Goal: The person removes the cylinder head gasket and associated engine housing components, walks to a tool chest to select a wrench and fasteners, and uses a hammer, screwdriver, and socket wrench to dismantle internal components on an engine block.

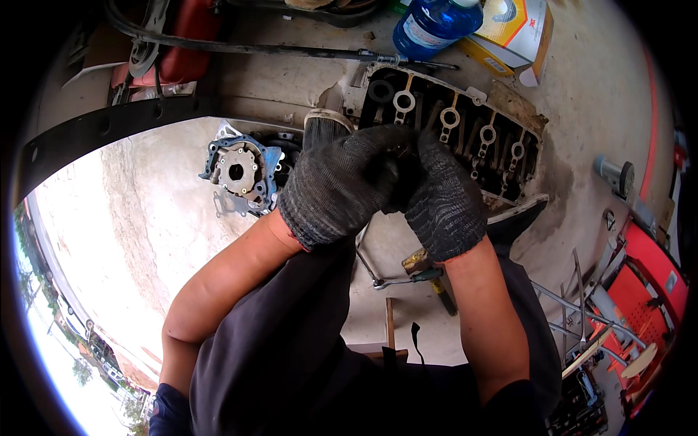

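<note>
My left hand [338, 185] and my right hand [447, 196], both in dark grey knit gloves, come together above my knees. Their fingers curl inward toward each other, closed around a dark spot in shadow. What they hold, if anything, is too dark to make out. Just beyond them an engine cylinder head [449, 118] lies on the floor, with a row of pale ring-shaped mounts across its dark inside. To the left of my left wrist sits a round metal pump housing [237, 171] with a blue-edged flange.
Below my hands lie a ratchet wrench [396, 281] and a tool with a yellow-and-black handle [442, 296]. A blue liquid jug [434, 27] and a yellow-white box [509, 33] stand beyond the engine part. At right is a red tool case [643, 291]; a long dark rod [291, 50] lies at the back.
</note>
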Demonstrator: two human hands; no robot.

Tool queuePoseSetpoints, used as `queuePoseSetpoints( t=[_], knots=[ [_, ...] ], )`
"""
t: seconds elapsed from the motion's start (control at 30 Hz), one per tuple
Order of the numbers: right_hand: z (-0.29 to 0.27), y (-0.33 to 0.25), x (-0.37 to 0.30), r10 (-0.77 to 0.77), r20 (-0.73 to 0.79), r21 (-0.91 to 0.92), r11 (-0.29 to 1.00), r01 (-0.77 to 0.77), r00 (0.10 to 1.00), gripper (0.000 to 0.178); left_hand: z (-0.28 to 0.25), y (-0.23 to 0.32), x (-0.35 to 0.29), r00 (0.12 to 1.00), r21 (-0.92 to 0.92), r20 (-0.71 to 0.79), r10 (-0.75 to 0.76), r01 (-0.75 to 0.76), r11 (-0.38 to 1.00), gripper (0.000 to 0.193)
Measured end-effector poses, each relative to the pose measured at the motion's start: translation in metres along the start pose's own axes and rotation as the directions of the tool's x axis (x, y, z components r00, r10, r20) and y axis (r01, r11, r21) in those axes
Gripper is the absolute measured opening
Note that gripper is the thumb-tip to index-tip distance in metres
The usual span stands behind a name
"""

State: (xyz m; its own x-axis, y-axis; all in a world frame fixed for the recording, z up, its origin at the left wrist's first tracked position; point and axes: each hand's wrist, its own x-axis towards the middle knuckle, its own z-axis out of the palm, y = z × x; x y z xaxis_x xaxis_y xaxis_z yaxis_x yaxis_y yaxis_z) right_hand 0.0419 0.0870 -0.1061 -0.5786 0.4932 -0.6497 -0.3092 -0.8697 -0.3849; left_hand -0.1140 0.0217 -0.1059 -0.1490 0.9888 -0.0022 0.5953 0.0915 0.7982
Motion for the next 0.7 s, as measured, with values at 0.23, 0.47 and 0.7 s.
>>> queuePoseSetpoints(
  t=[0.23, 0.47, 0.7],
  knots=[
    [-0.003, -0.004, -0.001, 0.092, 0.010, 0.203, 0.975, -0.092, 0.996, 0.030, 0.000, 0.001, 0.000, 0.999, 0.007, 0.029, 0.024, -0.024, 1.000, 0.033],
    [-0.009, 0.000, -0.003, -0.130, 0.083, -0.296, 0.944, 0.149, 0.988, 0.034, 0.002, 0.001, 0.001, 1.000, -0.059, 0.010, 0.005, -0.005, 0.998, 0.031],
    [-0.020, 0.003, -0.003, -0.048, 0.051, -0.275, 0.959, 0.061, 0.998, 0.032, 0.005, 0.001, 0.001, 1.000, -0.014, 0.008, 0.007, -0.007, 1.000, 0.028]
  ],
)
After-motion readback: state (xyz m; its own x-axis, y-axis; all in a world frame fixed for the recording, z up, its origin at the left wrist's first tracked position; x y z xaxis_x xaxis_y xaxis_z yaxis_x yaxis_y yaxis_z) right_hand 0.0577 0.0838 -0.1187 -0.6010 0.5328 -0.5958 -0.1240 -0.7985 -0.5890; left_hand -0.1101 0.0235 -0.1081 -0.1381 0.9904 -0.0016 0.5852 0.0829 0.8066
